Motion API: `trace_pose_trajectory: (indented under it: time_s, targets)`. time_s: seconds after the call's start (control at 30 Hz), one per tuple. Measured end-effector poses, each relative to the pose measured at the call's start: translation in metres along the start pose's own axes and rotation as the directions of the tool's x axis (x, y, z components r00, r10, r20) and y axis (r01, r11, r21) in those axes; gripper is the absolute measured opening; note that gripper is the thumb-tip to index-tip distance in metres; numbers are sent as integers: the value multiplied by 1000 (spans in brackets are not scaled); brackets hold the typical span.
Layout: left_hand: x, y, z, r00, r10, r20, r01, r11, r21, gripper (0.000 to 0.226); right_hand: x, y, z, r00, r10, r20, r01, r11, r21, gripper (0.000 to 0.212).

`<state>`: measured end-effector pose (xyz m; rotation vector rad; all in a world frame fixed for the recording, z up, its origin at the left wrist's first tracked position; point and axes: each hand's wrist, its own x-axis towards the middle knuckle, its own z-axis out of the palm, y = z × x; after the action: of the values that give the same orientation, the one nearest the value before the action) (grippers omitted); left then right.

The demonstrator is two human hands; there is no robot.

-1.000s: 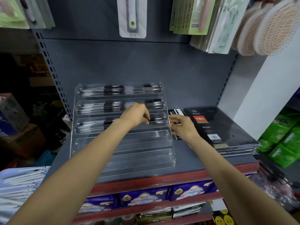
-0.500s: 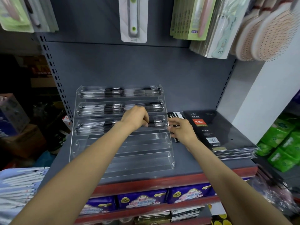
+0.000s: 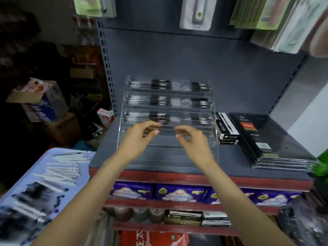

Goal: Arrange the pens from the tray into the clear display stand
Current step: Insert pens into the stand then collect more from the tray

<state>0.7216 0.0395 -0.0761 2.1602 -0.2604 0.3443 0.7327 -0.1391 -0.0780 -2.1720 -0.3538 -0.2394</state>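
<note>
Change: both hands have pulled back from the third tier of the stand toward the person, and the view has swung left, so the tray now shows.
Left hand (image 3: 140,137): empty, fingers loosely curled, hovering in front of the stand's lower tiers at about 9 o'clock of the right hand; it holds nothing.
Right hand (image 3: 192,139): also empty, fingers relaxed and half bent, just beside the left one, touching nothing that can be made out.
Stand (image 3: 212,139): clear stepped rack on the grey shelf (image 3: 236,157); its top three tiers hold rows of pens (image 3: 159,102) laid sideways, so they sit in the troughs and face the shopper; the two lower tiers look unfilled.
Tray (image 3: 53,153): pale blue, at 8 o'clock of the stand, low and close to the left arm for easy reach; it carries white pens (image 3: 65,167) and darker ones, blurred.
Boxes (image 3: 226,127): black pen boxes at 3 o'clock of the stand, touching a stack of diaries (image 3: 262,137).
Step, as judged: one row seems finished, and the free hands look ready to fetch more from the tray.
Progress, as judged: a little over half.
</note>
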Motion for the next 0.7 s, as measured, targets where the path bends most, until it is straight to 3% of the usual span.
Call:
trace_pose_trajectory:
  time_s: [0.23,0.37,0.53,0.7]
  targets:
    - [-113,-103,-101,958,-213,-193,243,959,148,19,-53,-64,138,949,-18,314,-25,991,132,24]
    - [-171,-181,-161,928,-303,-215,350,908,232,17,-82,-94,235,886,-15,464,-27,996,83,26]
    - [-224,-272,-229,895,-441,-75,441,843,310,22,-110,-116,342,807,140,574,-82,989,-125,34]
    - [-241,-332,-261,895,-411,173,295,836,463,31,-119,-128,410,765,297,571,-114,936,-334,40]
